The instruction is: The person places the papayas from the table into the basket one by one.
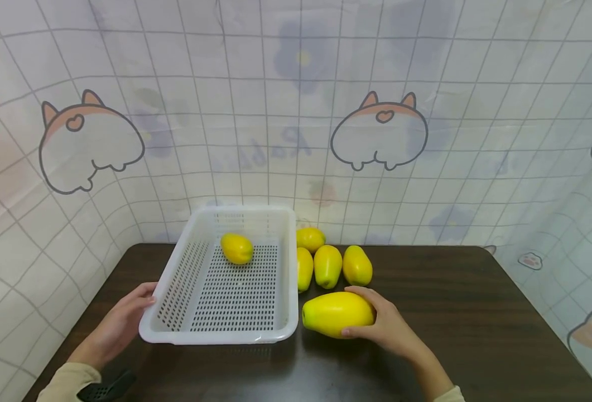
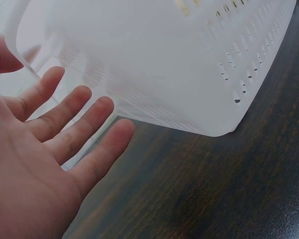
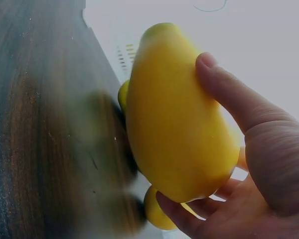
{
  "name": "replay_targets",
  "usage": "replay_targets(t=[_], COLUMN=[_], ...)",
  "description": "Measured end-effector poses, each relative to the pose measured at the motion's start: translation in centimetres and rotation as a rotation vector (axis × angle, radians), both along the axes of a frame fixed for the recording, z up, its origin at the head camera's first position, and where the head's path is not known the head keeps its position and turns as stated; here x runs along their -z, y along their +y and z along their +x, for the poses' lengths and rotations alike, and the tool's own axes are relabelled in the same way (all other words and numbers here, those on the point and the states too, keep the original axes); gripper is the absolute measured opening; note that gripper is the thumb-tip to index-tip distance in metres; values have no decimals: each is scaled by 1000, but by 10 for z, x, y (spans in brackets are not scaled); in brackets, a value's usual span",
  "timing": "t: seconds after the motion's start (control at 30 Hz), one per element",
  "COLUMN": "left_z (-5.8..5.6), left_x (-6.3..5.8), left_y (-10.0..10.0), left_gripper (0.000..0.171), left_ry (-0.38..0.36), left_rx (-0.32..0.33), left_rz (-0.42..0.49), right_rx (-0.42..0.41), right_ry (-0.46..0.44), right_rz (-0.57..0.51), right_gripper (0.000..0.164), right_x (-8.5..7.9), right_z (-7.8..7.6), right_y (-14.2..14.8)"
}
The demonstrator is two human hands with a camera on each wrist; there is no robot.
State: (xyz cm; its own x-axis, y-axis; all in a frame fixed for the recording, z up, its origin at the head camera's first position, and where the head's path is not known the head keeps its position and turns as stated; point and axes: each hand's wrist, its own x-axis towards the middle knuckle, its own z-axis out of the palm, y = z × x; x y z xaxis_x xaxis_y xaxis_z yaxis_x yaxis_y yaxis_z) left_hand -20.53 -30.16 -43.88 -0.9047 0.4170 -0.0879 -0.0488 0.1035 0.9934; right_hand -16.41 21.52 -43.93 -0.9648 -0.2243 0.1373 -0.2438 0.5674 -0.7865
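My right hand point(image 1: 383, 321) grips a large yellow papaya point(image 1: 338, 314), thumb along its near side and fingers round its blunt end. Its greenish tip points left, close beside the right wall of a white plastic basket point(image 1: 225, 337). In the right wrist view the papaya point(image 3: 177, 119) is held over the dark table. At the basket's left rim, my left hand point(image 1: 122, 318) has its thumb over the edge, with the other fingers spread under the rim by the outer wall, as the left wrist view shows. One yellow papaya point(image 1: 237, 249) lies inside the basket, toward the back.
Several more papayas point(image 1: 328, 267) lie on the dark wooden table point(image 1: 426, 301), grouped right of the basket and partly hidden by its rim. A white grid-patterned curtain point(image 1: 296, 139) with cartoon prints hangs behind the table and at both sides.
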Motion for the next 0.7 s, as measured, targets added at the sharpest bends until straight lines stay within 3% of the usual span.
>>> replay_targets(t=[0.4, 0.7], left_z=[0, 0], left_x=[-1, 0], left_y=[1, 1], left_gripper=[29, 29], left_ry=[4, -6], left_rx=[-6, -13], left_rz=[10, 3], right_rx=[74, 79], right_ry=[16, 8], right_rz=[-104, -147], right_gripper=[71, 68], right_x=[-4, -8], right_z=[0, 2], right_y=[1, 0])
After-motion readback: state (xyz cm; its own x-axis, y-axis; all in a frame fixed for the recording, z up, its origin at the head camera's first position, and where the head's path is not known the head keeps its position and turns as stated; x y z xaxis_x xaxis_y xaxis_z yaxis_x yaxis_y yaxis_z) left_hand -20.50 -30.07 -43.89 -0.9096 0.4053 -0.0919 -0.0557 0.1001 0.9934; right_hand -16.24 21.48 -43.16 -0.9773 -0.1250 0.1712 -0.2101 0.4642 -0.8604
